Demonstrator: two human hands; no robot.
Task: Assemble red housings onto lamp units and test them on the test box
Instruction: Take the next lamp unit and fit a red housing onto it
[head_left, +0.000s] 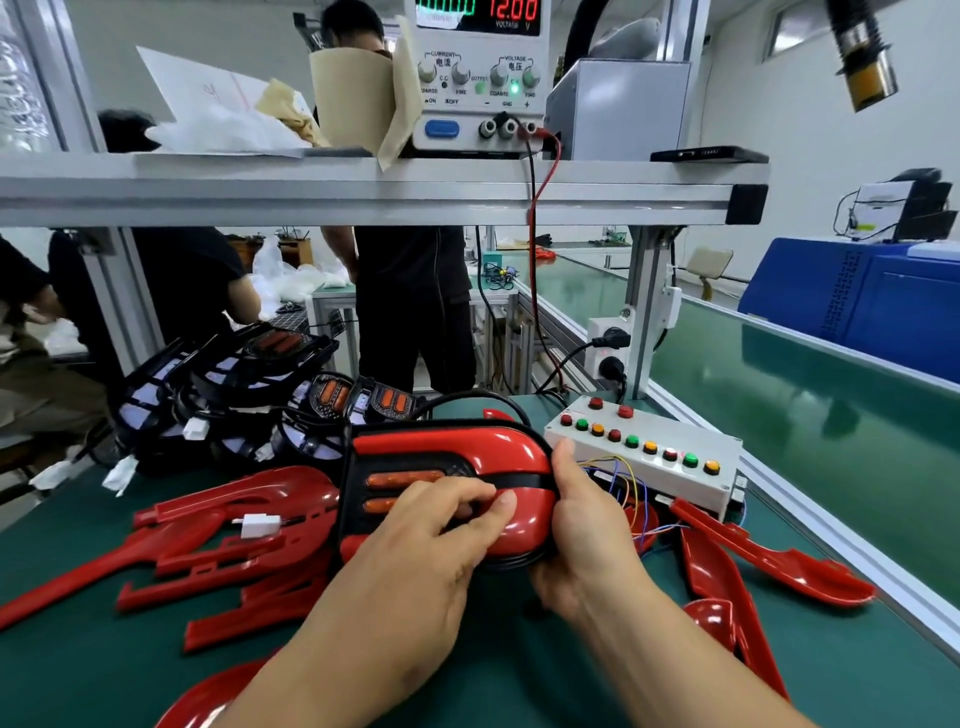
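Green matting covers the surface (78, 670), which stands under an aluminium-frame shelf (363, 192) carrying a white bench power supply (478, 78) reading 12.00. A green conveyor belt (779, 415) runs along the right. At centre, just left of the white rectangular test box with coloured push-buttons (644, 465), a glossy red plastic housing (457, 449) sits on a black lamp unit (361, 467). The left hand (431, 530) curls its fingers over the housing; the right hand (582, 519) grips its rounded end. Loose red housings (234, 519) lie on both sides, and stacked black lamp units (218, 395) stand behind.
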